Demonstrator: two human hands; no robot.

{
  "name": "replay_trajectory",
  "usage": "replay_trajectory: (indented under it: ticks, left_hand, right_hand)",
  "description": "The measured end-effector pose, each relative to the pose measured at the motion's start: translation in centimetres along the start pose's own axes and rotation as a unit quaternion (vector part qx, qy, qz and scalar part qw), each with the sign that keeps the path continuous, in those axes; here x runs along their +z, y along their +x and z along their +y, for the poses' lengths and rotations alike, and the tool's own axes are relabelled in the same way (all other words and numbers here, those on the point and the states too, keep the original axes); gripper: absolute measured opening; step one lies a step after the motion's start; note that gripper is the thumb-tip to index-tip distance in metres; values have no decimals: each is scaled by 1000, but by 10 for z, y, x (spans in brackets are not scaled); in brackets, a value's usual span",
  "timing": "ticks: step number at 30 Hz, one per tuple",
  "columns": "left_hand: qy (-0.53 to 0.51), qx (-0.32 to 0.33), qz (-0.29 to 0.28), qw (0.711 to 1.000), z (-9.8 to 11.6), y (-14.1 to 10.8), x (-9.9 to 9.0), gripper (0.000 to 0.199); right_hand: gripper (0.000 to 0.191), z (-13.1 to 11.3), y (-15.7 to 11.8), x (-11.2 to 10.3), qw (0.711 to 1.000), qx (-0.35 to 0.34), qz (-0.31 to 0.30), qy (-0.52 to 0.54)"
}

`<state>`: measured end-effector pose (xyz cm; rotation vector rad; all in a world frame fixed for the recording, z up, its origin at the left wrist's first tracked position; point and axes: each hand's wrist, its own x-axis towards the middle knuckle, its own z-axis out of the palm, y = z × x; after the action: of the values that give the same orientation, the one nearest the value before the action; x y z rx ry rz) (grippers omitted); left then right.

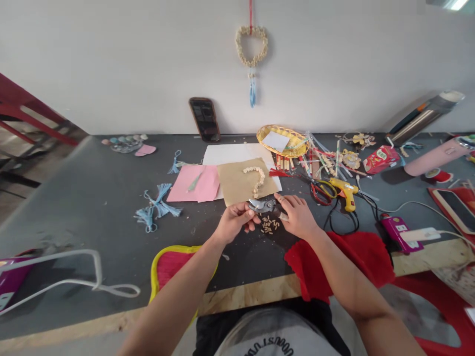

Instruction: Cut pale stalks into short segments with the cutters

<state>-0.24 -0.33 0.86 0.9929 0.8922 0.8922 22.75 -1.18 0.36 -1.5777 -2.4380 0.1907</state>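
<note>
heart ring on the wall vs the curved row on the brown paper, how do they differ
The heart ring is a closed loop, while the curved row is an open hook with two free ends. The heart ring hangs from a red cord; the curved row lies on the brown paper. The heart ring has a blue tassel below it, the curved row has none. Both are pale and knobbly.

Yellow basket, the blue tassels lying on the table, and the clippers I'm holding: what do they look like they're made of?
Basket: probably wicker or bamboo, given its openwork rim, though plastic is possible.
Blue tassels: soft thread, perhaps silky synthetic; fine strands fan out at the ends.
Clippers: metal head, likely steel, smooth and greyish with a pale shine; the handle material is unclear.
</note>
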Motion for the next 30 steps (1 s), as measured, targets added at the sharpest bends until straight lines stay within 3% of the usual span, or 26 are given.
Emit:
replay_trajectory:
  ticks: [15, 24, 30]
  left_hand:
    - [-36, -17, -23, 999, 0, -1, -3, 44]
    - [-49, -60, -85, 993, 2, -2, -7, 42]
    - [-59, -73, -91, 991, 2, -2, -10, 39]
  right_hand:
    - [52, -12, -1, -2, 999, 17, -27, 24]
    - [67, -5, -2, -5, 998, -26, -52, 20]
    - [60, -10, -2, -8, 997, -10, -64, 35]
